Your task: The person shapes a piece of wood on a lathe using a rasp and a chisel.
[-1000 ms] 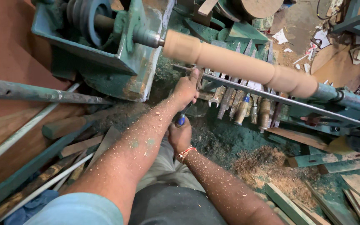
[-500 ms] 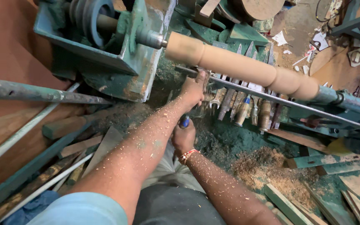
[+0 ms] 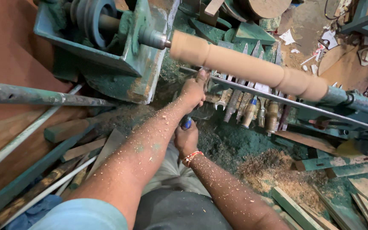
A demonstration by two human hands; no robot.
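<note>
Gripping a chisel (image 3: 187,123) with both hands, the person is bending over a wood lathe. The left hand (image 3: 194,91) is curling its fingers (image 3: 202,76) tight around the front of the tool, right up at the metal rest bar (image 3: 277,102), and the right hand (image 3: 186,139) is closing around the blue handle end lower down, just behind the left wrist. The tool's tip is hidden behind the left hand, so I cannot tell whether it is touching the wood. Just above the bar, a pale turned spindle (image 3: 252,68) is sitting between the green headstock (image 3: 120,47) and the tail end. Spare chisels (image 3: 252,110) are lying in a row under the spindle. Sawdust (image 3: 273,168) is coating both forearms and piling up to the right.
</note>
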